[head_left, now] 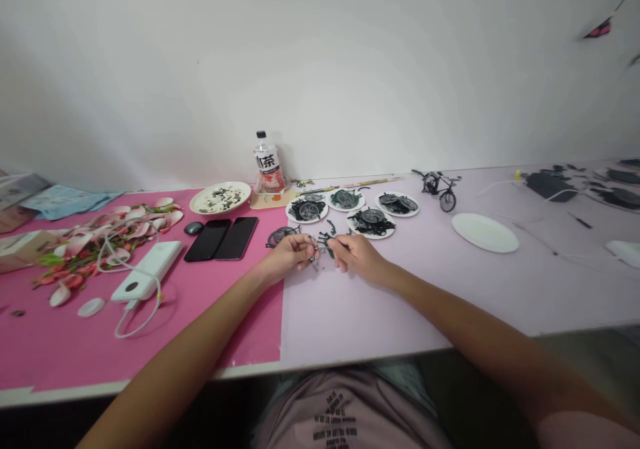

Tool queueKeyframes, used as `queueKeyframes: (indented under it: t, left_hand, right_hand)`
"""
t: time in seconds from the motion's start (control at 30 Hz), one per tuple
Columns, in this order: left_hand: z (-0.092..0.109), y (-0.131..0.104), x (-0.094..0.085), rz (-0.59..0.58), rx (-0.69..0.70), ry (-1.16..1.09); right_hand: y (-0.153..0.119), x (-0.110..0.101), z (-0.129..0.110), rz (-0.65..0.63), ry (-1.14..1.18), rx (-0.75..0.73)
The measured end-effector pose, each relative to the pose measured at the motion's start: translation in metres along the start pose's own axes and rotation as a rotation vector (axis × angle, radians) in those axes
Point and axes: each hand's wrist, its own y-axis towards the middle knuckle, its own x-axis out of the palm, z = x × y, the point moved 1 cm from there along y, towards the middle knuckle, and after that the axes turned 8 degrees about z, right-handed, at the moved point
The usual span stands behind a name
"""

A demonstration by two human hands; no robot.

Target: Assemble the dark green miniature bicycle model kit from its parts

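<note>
We hold a small part [314, 248] in our left hand [294, 252], its grip closed on it at the fingertips, above the tabletop [380, 316]. Our right hand [356, 253] is just beside it, its grip also closed, thumb against finger (whether anything is pinched there, we cannot tell). Green pieces [330, 228] lie just behind our hands, and a dark wheel [281, 236] lies behind our left. Farther back we have four plates [289, 215] of dark and green parts. To their right stands a bicycle [439, 188], with a white dish [485, 232] in front of it. On our left are two phones [237, 238] and a mouse [193, 228].
</note>
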Motion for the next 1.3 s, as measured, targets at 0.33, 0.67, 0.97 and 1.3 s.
queueKeyframes:
  t: [0.33, 0.67, 0.97, 1.3]
  left_hand:
    - [0.003, -0.003, 0.004, 0.001, -0.027, 0.039]
    - [0.0, 0.001, -0.001, 0.024, 0.002, 0.007]
    - [0.002, 0.0, 0.002, 0.008, -0.001, 0.088]
    - [0.005, -0.001, 0.006, 0.009, -0.008, 0.083]
  right_hand:
    - [0.001, -0.007, -0.006, -0.02, -0.008, -0.021]
    - [0.001, -0.001, 0.006, -0.064, 0.093, 0.039]
    - [-0.001, -0.003, -0.006, -0.048, -0.043, 0.066]
    - [0.0, -0.006, -0.002, -0.068, -0.065, 0.02]
